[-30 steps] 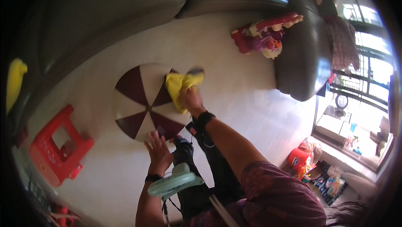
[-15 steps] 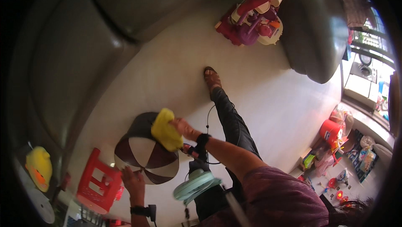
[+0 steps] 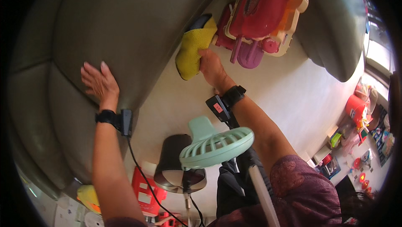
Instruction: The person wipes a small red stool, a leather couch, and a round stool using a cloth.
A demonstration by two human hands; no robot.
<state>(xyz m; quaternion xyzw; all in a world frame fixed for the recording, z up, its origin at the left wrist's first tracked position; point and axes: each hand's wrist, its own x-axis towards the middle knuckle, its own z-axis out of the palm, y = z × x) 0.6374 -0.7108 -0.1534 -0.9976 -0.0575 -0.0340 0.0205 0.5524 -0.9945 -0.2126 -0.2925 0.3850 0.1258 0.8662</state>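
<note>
The yellow cloth (image 3: 193, 53) lies just left of the right hand (image 3: 212, 68) and is touched by it, between the grey-brown sofa (image 3: 104, 17) on the left and the red and purple plastic toy (image 3: 264, 13) on the right. Its long axis runs from far right to near left, roughly along the sofa's lower edge. The right hand is much the nearer one, its thumb and fingers pinching the cloth's right side (the fingertips are partly hidden in the folds).

The left hand (image 3: 100, 82) is well apart to the left, its fingers spread over the sofa; whether the palm rests there, I cannot tell.

The cloth looks soft and fuzzy, bunched into a long, rounded shape with a dark patch at the far end. The sofa is smooth, leather-like and padded, with curved seams, while the toy is hard and glossy, with scalloped cream edges. Nearer, on the pale, faintly shiny floor (image 3: 268, 97), stands a round, dark-sided stool (image 3: 171, 156), partly behind a mint-green fan (image 3: 215, 146) with a slatted grille.
</note>
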